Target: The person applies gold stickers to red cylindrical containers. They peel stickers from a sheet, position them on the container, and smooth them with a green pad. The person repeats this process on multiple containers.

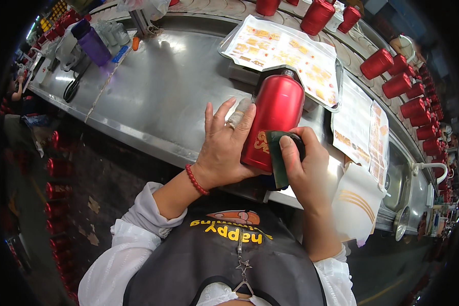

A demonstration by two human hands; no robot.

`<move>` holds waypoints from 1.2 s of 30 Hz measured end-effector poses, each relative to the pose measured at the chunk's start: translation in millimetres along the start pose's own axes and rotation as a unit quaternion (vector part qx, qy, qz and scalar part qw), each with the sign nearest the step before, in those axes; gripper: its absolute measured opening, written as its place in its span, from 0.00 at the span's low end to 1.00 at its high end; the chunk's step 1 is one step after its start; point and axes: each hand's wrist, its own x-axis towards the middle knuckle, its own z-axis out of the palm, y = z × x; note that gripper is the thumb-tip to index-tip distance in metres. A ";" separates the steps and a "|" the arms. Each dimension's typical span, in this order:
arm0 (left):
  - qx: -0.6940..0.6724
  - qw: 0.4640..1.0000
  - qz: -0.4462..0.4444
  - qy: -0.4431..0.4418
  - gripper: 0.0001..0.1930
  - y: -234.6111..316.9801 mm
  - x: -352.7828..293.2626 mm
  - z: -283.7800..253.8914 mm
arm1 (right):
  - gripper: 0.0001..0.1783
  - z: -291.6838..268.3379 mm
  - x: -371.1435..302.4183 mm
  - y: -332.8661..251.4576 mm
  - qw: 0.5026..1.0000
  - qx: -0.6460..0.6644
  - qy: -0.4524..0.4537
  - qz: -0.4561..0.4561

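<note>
A glossy red metal bottle (278, 104) lies tilted in front of me, its neck pointing away and its base toward me. A gold decorative design (261, 142) shows on its lower side. My left hand (222, 145) holds the bottle from the left near its base, with the upper fingers spread and a whitish wrap (235, 118) around one finger. In my right hand (303, 160) is a dark green scraper (278, 158) with a black grip, its flat blade against the bottle beside the gold design. A dark angular holder (270, 71) shows behind the bottle.
A tray (224, 48) bears a sheet of gold and red decals (285, 51). More decal sheets (354, 122) lie at right, near a sink (400, 178). Red bottles (377, 64) stand along a curved conveyor (362, 66). A purple bottle (91, 45) and black scissors (74, 86) sit on the steel table's left.
</note>
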 end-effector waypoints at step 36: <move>-0.087 0.989 0.046 0.112 0.15 -9.5 -26.0 -9.3 | 0.09 -5.6 -4.2 -1.0 0.999 -0.013 -0.014 0.050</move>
